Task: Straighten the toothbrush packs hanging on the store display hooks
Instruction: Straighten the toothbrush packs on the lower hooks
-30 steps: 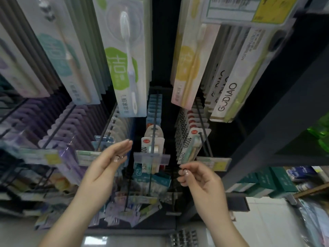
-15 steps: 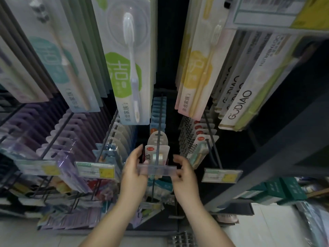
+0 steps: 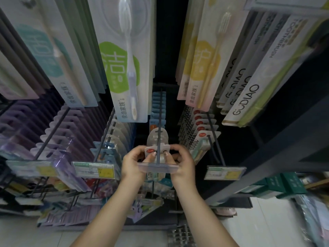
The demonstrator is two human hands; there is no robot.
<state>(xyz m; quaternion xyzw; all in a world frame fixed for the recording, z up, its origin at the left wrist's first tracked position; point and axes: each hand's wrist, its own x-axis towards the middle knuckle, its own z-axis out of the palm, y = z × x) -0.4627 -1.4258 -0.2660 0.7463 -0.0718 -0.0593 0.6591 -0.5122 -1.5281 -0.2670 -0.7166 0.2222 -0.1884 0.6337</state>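
A white toothbrush pack with a red dot hangs at the front of the middle display hook, just behind a clear price-tag holder. My left hand pinches the pack's top left corner. My right hand pinches its top right corner. A clear rounded pack hangs right behind it, with blue packs further back on the same hook.
Purple packs fill the hooks on the left, white packs with red dots the hook on the right. Long toothbrush packs hang from the row above. More packs hang below. A dark shelf frame stands at the right.
Both hands rose from beside the price-tag holder to the front pack and closed their fingertips on its top corners. The camera moved closer to the display.
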